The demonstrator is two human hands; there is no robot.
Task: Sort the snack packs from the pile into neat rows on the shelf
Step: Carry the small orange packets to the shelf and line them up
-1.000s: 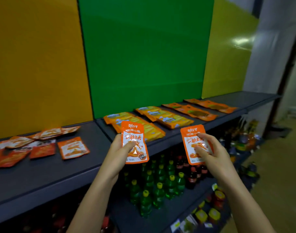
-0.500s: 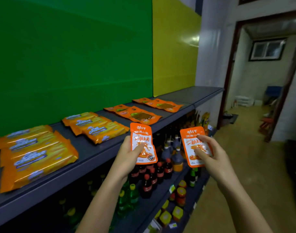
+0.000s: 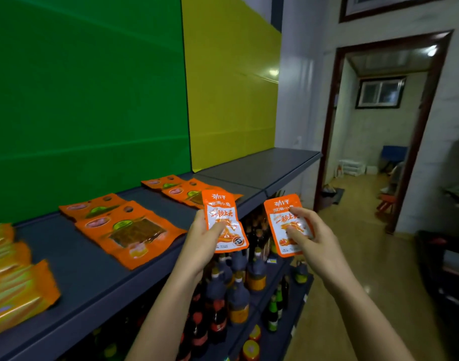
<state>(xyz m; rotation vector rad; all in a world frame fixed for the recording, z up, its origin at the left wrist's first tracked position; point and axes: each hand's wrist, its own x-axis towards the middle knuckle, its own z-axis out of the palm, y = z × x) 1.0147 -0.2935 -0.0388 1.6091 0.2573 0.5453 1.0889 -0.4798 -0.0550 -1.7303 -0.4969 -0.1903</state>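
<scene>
Left hand: one small orange pack point(image 3: 224, 221) is held upright by the left hand point(image 3: 204, 238), with the thumb pressed flat on its front and the fingers closed behind it.
Right hand: a second small orange pack point(image 3: 287, 225) is pinched by the right hand point(image 3: 317, 241), thumb on the front, fingers curled round the edge.
What changed: the view has been swung to the right along the shelf point(image 3: 87, 277). The pile of small packs seen a second ago is no longer in view, and a bare end of the shelf point(image 3: 262, 168) is now seen ahead. The two packs have been kept in the same grip.
What it means: the packs are probably being carried to the bare part, where a new row could be started. Neither pack has been put down yet.
Packs: thin, flat and shiny, with a crinkly look and white panels.
Bigger orange bags point(image 3: 129, 230): laid flat on the shelf in rows, smooth and glossy, with see-through windows.
Yellow packs point(image 3: 14, 290): long and shiny, blurred at the left.
Shelf: dark grey, hard and flat.
Bottles point(image 3: 238, 290): stood on the lower shelf.
</scene>
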